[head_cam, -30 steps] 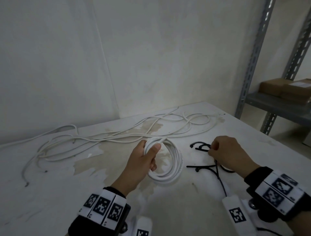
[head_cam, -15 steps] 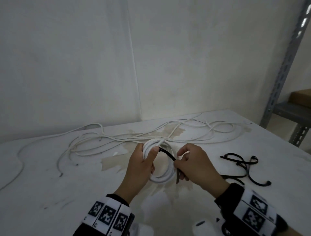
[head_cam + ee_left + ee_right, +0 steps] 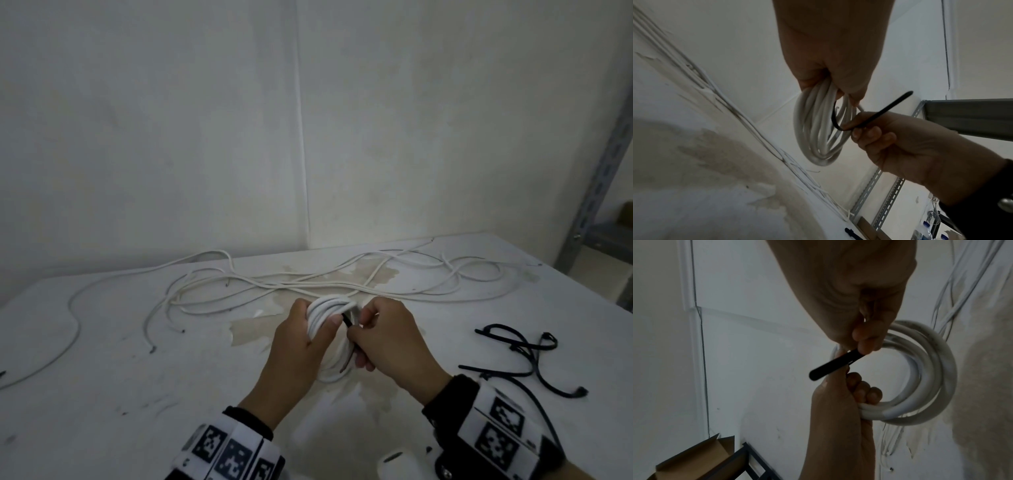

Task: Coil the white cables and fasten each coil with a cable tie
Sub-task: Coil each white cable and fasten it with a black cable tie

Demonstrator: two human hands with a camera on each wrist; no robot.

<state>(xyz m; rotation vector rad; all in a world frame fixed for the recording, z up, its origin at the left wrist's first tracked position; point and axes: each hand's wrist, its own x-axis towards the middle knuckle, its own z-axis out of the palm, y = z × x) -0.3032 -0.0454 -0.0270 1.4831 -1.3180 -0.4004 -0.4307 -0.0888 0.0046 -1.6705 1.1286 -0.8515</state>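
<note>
A white cable coil (image 3: pixel 324 310) hangs upright just above the table, with my left hand (image 3: pixel 301 337) gripping its top, thumb in front and fingers behind. My right hand (image 3: pixel 375 330) pinches a black cable tie (image 3: pixel 348 322) right beside that grip. In the left wrist view the tie (image 3: pixel 869 112) bends through the inside of the coil (image 3: pixel 815 129), its free end sticking out past my right hand (image 3: pixel 900 146). The right wrist view shows the tie (image 3: pixel 831 365) held between finger and thumb above my left hand (image 3: pixel 838 410). Several loose white cables (image 3: pixel 274 284) sprawl behind.
A few spare black ties (image 3: pixel 520 346) lie on the white table (image 3: pixel 137 394) to the right of my hands. The wall stands close behind the loose cables. A metal shelf upright (image 3: pixel 596 192) rises at the far right, with a cardboard box (image 3: pixel 694 464) on it.
My right hand left the pile of ties with one black tie and came left to the coil. The tie now sits threaded at the coil's top, closer to my left thumb.
</note>
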